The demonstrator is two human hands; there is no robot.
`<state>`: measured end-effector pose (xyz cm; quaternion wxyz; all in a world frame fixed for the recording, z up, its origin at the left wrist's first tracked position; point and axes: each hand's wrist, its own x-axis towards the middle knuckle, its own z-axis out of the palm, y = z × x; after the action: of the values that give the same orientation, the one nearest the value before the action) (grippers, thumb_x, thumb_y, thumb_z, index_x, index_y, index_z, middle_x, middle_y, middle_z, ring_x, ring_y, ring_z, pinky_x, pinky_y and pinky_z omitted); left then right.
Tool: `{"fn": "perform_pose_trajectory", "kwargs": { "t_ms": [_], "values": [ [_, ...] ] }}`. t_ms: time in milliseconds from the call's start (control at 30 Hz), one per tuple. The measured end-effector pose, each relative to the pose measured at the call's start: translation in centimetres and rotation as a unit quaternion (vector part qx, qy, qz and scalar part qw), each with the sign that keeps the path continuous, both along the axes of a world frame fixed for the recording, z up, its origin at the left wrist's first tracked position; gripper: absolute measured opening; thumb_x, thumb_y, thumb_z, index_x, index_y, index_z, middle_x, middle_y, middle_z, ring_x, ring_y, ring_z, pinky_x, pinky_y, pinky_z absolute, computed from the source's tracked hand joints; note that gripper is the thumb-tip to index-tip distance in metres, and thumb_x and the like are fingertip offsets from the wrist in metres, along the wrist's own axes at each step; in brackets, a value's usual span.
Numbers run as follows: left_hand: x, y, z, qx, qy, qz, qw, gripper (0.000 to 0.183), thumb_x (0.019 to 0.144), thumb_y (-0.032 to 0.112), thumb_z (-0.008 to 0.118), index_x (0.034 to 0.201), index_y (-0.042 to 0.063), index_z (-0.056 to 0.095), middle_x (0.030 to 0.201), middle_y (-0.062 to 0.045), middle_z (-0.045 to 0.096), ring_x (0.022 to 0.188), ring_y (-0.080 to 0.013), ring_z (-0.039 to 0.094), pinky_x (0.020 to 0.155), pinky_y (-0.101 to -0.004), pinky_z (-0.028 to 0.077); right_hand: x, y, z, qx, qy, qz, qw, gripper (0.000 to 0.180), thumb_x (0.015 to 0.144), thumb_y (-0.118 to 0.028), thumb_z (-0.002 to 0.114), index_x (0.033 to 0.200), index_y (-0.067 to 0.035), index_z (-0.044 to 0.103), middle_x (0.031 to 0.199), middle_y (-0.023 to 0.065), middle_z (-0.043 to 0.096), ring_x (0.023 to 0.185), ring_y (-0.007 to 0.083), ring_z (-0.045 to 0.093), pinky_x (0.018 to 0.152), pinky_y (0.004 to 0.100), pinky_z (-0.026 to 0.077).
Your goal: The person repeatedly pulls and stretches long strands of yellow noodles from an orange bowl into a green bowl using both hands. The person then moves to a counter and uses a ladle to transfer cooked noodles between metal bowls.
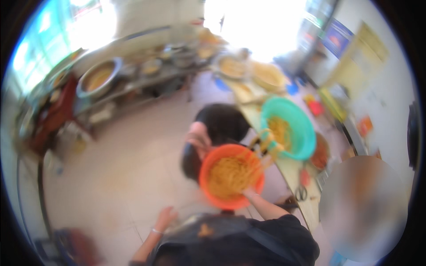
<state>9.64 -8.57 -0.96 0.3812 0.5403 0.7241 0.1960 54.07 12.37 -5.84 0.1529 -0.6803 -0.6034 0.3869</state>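
Observation:
My right hand (250, 192) reaches into an orange plastic basin (205, 194) and touches a heap of yellow noodle-like strands (231, 174). Blur and the strands hide its fingertips, so its grip does not show. Some strands seem to stretch from this basin towards a green plastic basin (301, 128), which stands to the right with more strands (279, 128) inside. A blurred yellowish form (268, 143) crosses the green rim. My left hand (166, 217) hangs over the floor, away from the basins, with nothing seen in it.
A dark rounded form (223, 121) and a blurred pink shape (198, 131) adjoin the orange basin; I cannot tell whether they are a person. Black-handled scissors (301, 193) lie on the table (309, 211). A large pot (100, 78) stands on the far-left counter.

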Motion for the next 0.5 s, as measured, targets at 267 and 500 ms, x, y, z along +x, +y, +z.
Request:
{"fn": "perform_pose_trajectory", "kwargs": {
  "t_ms": [267,500],
  "values": [
    [-15.7,-10.8,1.6,-0.073,-0.037,0.108,0.991,0.035,0.09,0.025,0.056,0.111,-0.002,0.061,0.075,-0.012,0.069,0.065,-0.0188,0.068,0.065,-0.0321,0.054,-16.6,-3.2,4.2,-0.248,-0.195,0.238,0.919,0.031,0.08,-0.026,0.063,0.094,0.0,0.07,0.085,0.0145,0.07,0.076,0.0258,0.067,0.069,0.0352,0.053],
    [-26.9,-3.4,3.2,0.046,-0.182,0.236,0.953,0.038,0.089,0.001,0.041,0.126,-0.002,0.05,0.065,-0.014,0.064,0.058,-0.0184,0.066,0.053,-0.0323,0.053,-24.0,2.9,-9.1,-0.225,-0.19,0.423,0.857,0.028,0.072,-0.026,0.069,0.083,-0.001,0.074,0.078,0.0134,0.071,0.071,0.0226,0.068,0.069,0.0334,0.053]
  ]
}}
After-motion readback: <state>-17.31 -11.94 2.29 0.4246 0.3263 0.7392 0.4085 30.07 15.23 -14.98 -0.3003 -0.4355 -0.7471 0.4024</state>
